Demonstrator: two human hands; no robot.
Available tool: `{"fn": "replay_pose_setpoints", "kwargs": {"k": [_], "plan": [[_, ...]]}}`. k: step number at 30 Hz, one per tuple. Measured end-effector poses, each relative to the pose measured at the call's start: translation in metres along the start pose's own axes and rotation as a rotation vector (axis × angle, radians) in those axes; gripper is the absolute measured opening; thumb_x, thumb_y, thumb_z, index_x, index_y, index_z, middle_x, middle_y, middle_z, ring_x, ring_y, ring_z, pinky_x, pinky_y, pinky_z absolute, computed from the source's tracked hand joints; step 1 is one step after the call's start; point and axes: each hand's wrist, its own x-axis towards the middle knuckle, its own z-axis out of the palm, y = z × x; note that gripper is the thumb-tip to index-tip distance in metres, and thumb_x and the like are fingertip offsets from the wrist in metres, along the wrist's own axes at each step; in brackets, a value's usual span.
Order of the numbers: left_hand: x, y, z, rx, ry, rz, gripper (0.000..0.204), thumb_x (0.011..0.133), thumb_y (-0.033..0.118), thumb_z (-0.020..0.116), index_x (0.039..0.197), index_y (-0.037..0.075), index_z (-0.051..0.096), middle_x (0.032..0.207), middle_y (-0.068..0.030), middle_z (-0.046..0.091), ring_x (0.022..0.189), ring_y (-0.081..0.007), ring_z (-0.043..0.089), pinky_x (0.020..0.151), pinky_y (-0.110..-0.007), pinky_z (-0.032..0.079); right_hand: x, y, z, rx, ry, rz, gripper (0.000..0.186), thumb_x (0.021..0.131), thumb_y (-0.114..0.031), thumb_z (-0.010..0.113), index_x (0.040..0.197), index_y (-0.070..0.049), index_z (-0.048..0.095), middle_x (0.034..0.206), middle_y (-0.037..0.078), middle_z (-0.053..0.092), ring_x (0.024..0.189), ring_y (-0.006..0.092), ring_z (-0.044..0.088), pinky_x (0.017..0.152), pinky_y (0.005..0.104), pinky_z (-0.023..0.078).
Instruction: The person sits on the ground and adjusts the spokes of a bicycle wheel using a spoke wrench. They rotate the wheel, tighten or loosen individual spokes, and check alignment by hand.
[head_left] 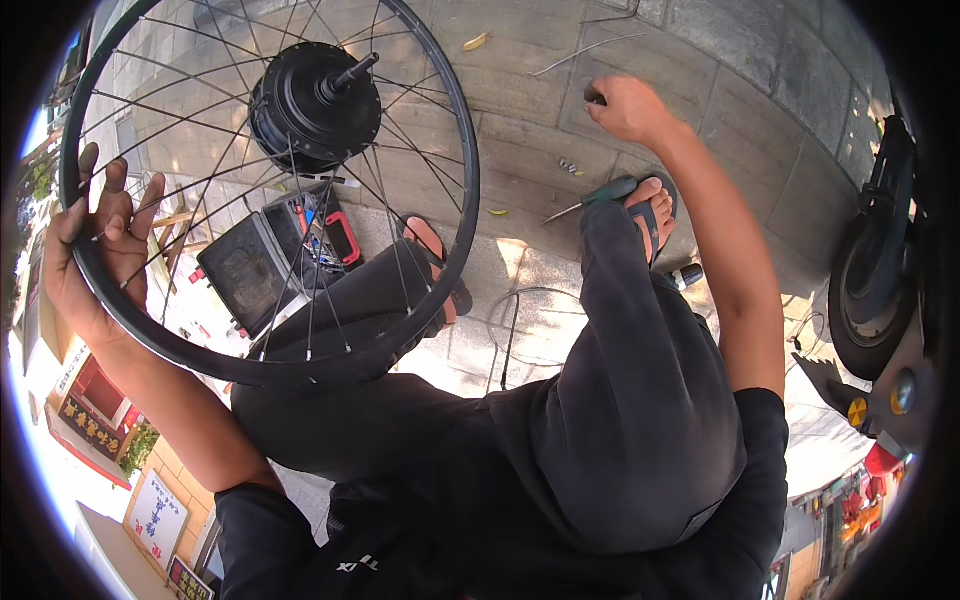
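Observation:
A spoked wheel [471,190] with a bare black rim leans tilted against my left thigh. At its centre sits a black hub motor [315,108] with its axle sticking out. My left hand [118,235] holds the rim on its left side, fingers spread among the spokes and the rim crossing the palm. Away from the wheel, my right hand [632,110] is curled closed over the paving. Something dark shows at its fingertips, too small to make out. A screwdriver [608,192] with a dark green handle lies by my right foot.
An open black toolbox [240,275] with tools stands beneath the wheel. A loose thin spoke-like wire [588,53] and small metal pieces [570,167] lie on the paving. Between my feet is a wire loop [515,325]. A parked two-wheeler [875,290] stands at right.

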Motion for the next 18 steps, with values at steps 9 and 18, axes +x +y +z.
{"fn": "replay_pose_setpoints", "kwargs": {"k": [9,18], "plan": [[-0.001,0.002,0.009,0.019,-0.066,0.027,0.065,0.093,0.01,0.057,0.148,-0.017,0.038,0.125,-0.0329,0.058,0.07,-0.0186,0.065,0.118,-0.064,0.041,-0.025,-0.018,0.089,-0.155,-0.124,-0.234,0.023,0.093,-0.021,0.064,0.105,-0.004,0.072,0.111,0.019,0.071,0.103,0.0402,0.07,0.086,0.0517,0.057],[-0.006,0.003,0.029,0.081,0.077,0.053,0.064,0.093,0.01,0.057,0.147,-0.018,0.038,0.124,-0.0333,0.058,0.069,-0.0195,0.064,0.115,-0.064,0.044,-0.022,-0.028,0.112,-0.281,-0.131,-0.265,0.021,0.087,-0.007,0.064,0.106,0.0,0.071,0.107,0.021,0.072,0.103,0.0405,0.072,0.084,0.0482,0.06]]}}
